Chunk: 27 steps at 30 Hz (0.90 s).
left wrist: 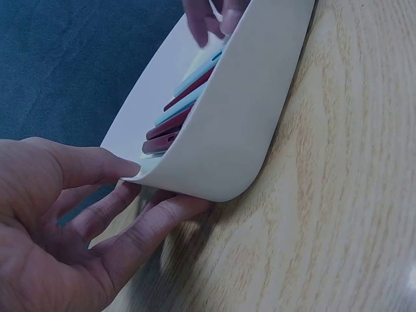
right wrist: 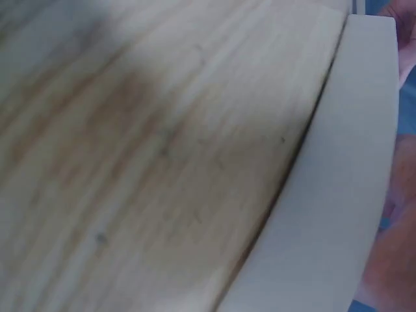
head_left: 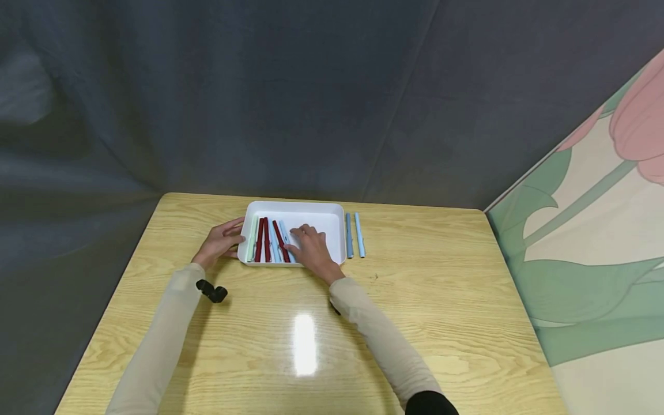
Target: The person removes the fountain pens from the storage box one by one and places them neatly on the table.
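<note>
So, going by the head view with 12 o'clock at the curtain (head_left: 290,98), the white tray (head_left: 324,214) sits around 12 on the wooden table (head_left: 446,300), near its far edge. The left hand (head_left: 220,242) is at the tray's 9 o'clock end, pinching the wall there, one digit over the rim and others against the outside. In the tray's 9 o'clock half there's a row of pens, pretty much side by side: one pale green pen (head_left: 252,239) out at 9, then dark red pens (head_left: 267,239) mixed with light blue pens (head_left: 274,239). The right hand (head_left: 313,251) is over the tray around 4 o'clock, fingers a bit spread and bent, thumb right by the last pens. Can't tell if it's actually pinching one, the wrist shots only catch part of it. Just outside at 3 o'clock lie a darker blue pen (head_left: 350,235) and a pale blue pen (head_left: 360,235), close together but apart.
</note>
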Motion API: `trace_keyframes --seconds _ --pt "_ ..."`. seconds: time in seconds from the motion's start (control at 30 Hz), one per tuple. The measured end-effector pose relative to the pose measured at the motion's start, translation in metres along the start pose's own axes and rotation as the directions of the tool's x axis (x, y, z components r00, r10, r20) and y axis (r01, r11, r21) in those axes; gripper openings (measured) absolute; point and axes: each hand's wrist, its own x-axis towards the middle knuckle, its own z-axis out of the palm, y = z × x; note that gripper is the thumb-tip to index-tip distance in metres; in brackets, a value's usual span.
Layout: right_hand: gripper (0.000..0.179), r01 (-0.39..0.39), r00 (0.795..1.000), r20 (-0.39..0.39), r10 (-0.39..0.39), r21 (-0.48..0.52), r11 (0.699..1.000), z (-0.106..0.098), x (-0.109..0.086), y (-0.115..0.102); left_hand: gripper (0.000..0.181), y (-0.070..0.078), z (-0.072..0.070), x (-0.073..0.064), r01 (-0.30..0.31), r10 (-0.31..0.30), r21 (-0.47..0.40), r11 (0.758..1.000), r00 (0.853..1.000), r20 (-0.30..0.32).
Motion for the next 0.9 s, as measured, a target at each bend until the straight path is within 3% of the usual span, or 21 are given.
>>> trace_keyframes --seconds 0.3,0.5,0.67,0.77,0.9 --pt "0.019 -0.090 0.993 0.096 0.070 0.225 0.970 -0.004 0.003 -0.003 0.068 -0.001 -0.001 0.000 0.022 -0.022 0.007 1.000 1.000 0.004" --pt "0.013 -0.241 0.964 0.174 0.203 0.237 0.941 -0.016 0.008 -0.007 0.069 -0.002 -0.001 0.000 0.015 -0.015 -0.011 1.000 1.000 0.013" --pt "0.014 -0.307 0.941 0.232 0.248 0.268 0.913 -0.019 0.009 -0.006 0.068 -0.004 -0.003 -0.003 0.016 -0.016 -0.014 1.000 1.000 0.005" --pt "0.020 -0.340 0.931 0.255 0.261 0.344 0.875 -0.022 0.008 0.000 0.068 -0.003 -0.002 -0.003 0.015 -0.015 -0.013 1.000 1.000 0.009" --pt "0.028 -0.371 0.924 0.278 0.263 0.482 0.794 -0.024 0.005 0.011 0.070 -0.002 0.000 -0.002 0.013 -0.012 -0.017 1.000 1.000 0.018"
